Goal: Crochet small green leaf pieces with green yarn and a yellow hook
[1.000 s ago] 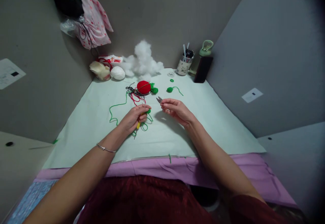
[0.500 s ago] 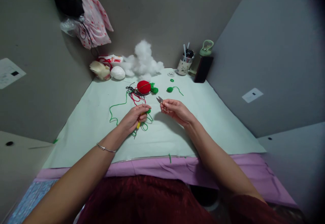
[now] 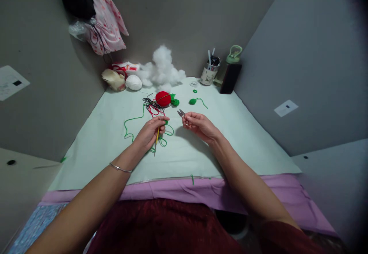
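Note:
My left hand point(image 3: 151, 130) is closed round a yellow-handled crochet hook point(image 3: 157, 137), its tip pointing down toward me. Pinched at the same fingertips is a small green crochet piece point(image 3: 166, 122), mostly hidden by the fingers. Green yarn point(image 3: 163, 142) loops below it and trails left over the table. To the right, my right hand point(image 3: 199, 124) grips small thread snips point(image 3: 180, 112), blades apart and pointing left at the gap between the hands. Beyond my hands lie a red ball point(image 3: 163, 98) with green crochet beside it, and a small green crochet piece with a tail point(image 3: 192, 101).
Dark and red yarn strands point(image 3: 151, 103) tangle by the red ball. White stuffing point(image 3: 163, 68) is heaped at the back wall, beside a white ball point(image 3: 133, 82). A pen cup point(image 3: 209, 73), a green bottle point(image 3: 233, 56) and a phone point(image 3: 230, 78) stand back right.
My left hand has turned slightly, drawing the green piece a little left, and the hook now hangs more upright. My right hand and the snips have hardly moved.

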Demonstrator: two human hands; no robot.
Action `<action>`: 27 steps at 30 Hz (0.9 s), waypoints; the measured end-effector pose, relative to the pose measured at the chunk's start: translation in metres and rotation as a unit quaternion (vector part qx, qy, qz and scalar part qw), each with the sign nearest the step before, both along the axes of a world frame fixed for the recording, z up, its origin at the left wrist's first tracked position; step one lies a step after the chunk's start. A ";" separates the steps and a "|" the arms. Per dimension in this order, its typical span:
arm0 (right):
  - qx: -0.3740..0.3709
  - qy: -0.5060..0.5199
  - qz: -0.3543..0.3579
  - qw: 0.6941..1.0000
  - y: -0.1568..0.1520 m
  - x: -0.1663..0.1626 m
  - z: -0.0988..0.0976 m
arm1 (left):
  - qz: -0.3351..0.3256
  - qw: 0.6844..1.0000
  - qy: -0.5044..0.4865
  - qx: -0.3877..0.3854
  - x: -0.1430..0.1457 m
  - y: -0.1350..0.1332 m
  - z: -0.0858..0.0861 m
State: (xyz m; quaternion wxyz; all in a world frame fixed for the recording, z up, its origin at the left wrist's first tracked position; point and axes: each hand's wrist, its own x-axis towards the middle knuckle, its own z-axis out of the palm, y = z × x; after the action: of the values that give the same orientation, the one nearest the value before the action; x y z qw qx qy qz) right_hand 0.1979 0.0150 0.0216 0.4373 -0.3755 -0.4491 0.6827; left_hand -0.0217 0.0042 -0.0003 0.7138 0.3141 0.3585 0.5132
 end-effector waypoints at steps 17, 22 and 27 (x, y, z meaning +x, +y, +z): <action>0.173 -0.109 -0.058 0.977 -0.013 -0.012 0.005 | 0.039 0.997 -0.047 -0.046 0.004 0.000 0.006; 0.284 -0.191 -0.043 0.939 -0.020 -0.025 -0.006 | 0.038 0.995 -0.064 -0.060 0.009 -0.003 0.008; 0.517 -0.382 0.055 0.764 -0.025 -0.038 -0.028 | 0.027 0.996 -0.065 -0.061 0.014 -0.009 0.009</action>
State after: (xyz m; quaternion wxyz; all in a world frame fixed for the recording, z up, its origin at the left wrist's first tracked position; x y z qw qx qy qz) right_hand 0.1599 -0.0105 -0.0063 0.3194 -0.2965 -0.8839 0.1699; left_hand -0.0077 -0.0044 0.0088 0.7391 0.2262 0.3504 0.5290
